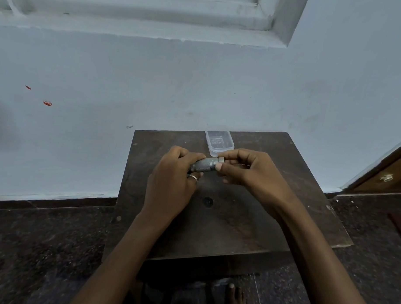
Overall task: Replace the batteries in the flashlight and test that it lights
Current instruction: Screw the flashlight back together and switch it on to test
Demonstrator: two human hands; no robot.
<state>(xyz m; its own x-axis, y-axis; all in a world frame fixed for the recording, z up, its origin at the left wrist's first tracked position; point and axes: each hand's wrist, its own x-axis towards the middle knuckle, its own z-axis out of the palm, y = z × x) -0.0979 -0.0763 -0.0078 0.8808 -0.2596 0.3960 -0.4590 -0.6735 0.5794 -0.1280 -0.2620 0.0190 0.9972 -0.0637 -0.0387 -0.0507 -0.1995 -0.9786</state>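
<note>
A small grey knurled metal flashlight (pixel 206 165) is held level above the middle of a dark brown wooden table (pixel 238 221), gripped at both ends. The fingers (pixel 220 167) of the right hand (pixel 251 174) are pinched narrowly around its right end, thumb tip pressed against the barrel. The left hand (pixel 171 176) is wrapped around the opposite end, fingers curled closed over it, with a silver ring (pixel 192 177) seen on one finger. Whether the flashlight's end cap is loosened cannot be told. A clear rectangular plastic container (pixel 218 140) is seen at the far edge of the table, just beyond the hands and apart from them; its contents are too faint to make out. The table is set against a pale blue wall (pixel 152 82) on a dark speckled stone floor (pixel 44 237).
</note>
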